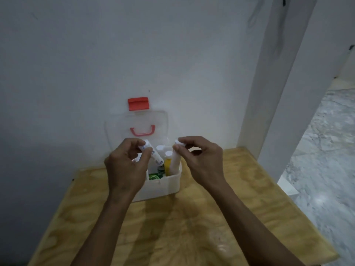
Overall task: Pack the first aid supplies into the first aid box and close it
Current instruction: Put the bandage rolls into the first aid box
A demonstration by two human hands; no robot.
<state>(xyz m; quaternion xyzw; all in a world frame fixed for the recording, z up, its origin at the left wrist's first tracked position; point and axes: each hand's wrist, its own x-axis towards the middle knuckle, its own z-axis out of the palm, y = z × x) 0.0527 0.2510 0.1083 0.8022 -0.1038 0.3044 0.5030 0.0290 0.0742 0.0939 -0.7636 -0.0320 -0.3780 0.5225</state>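
Note:
A white first aid box [165, 186] stands open on the wooden table, against the wall. Its clear lid [119, 129] leans upright on the wall, with a red handle [142, 130] and a red latch [138, 103]. My left hand [124, 166] grips a white tube with blue print [156, 156], tilted over the box's left side. My right hand [199, 160] pinches the top of a pale pink-white tube [175, 162] that stands in the box's right side. Inside the box I see a yellow bottle [167, 166], white caps [160, 148] and a green item [153, 177].
The wooden table [192, 227] reaches from the wall toward me. A white wall corner or pillar [278, 112] rises at the table's right rear. Grey marbled floor [326, 169] lies beyond the right edge.

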